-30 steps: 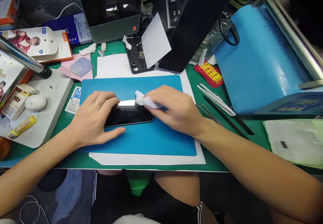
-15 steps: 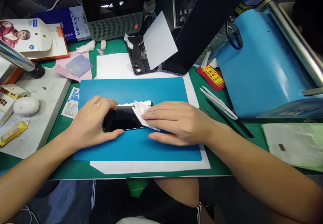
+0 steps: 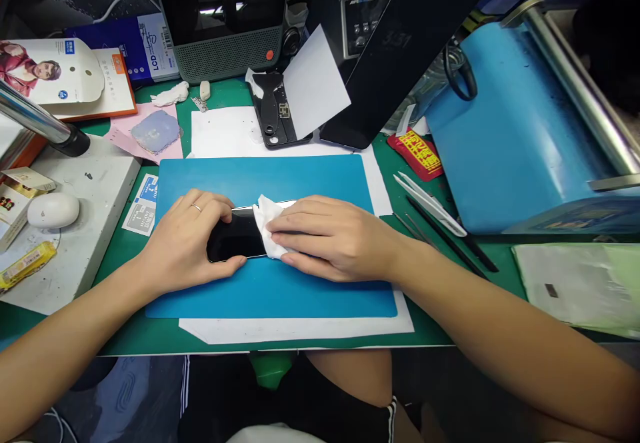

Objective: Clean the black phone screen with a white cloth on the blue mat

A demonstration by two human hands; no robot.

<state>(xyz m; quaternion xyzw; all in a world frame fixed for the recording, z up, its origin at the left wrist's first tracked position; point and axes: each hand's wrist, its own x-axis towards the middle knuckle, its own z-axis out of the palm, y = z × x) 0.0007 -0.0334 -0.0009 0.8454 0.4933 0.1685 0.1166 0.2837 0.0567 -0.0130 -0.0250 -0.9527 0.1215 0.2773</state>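
Observation:
A black smartphone (image 3: pixel 236 238) lies screen up on the blue mat (image 3: pixel 260 180). My left hand (image 3: pixel 187 240), with a ring on one finger, grips the phone's left end between thumb and fingers. Pressed on the phone's glass is a folded white wipe (image 3: pixel 269 224), pinned under the fingers of my right hand (image 3: pixel 335 240). The phone's right part is hidden beneath the wipe and that hand.
White paper (image 3: pixel 300 331) lies under the mat. Behind stand an opened phone housing (image 3: pixel 273 113) and a leaning dark tablet (image 3: pixel 400 56). White tweezers (image 3: pixel 431 206) and black tools lie right, near a blue machine (image 3: pixel 520 136). A white earbud case (image 3: pixel 53 210) sits left.
My right hand has slid the wipe leftward over the phone's glass, toward my left hand. My left hand keeps its grip. Faint digits now show on the leaning tablet.

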